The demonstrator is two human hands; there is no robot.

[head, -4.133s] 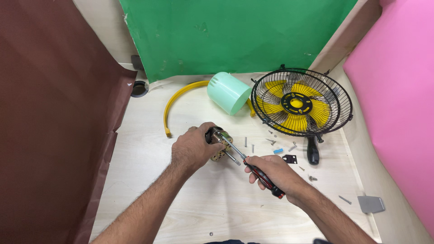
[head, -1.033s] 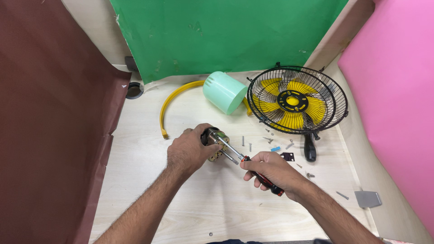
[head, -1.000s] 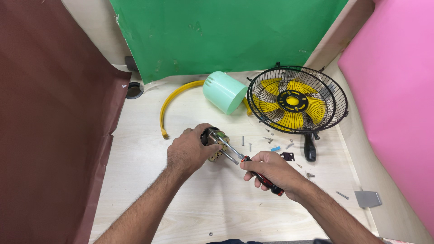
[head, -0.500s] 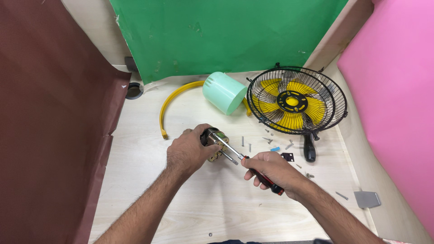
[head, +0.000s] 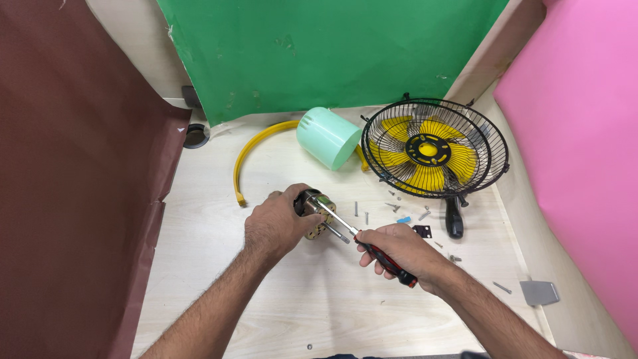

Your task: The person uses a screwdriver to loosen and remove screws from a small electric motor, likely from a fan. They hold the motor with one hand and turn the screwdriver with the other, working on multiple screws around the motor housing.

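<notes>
The right hand (head: 399, 251) is gripping a screwdriver (head: 372, 244) pointing toward upper left into the motor (head: 316, 211), which the left hand (head: 278, 225) is clasping

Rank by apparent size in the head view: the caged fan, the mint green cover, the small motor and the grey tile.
1. caged fan
2. mint green cover
3. small motor, partly hidden by the left hand
4. grey tile; close to the motor, so that order is unsure.
</notes>
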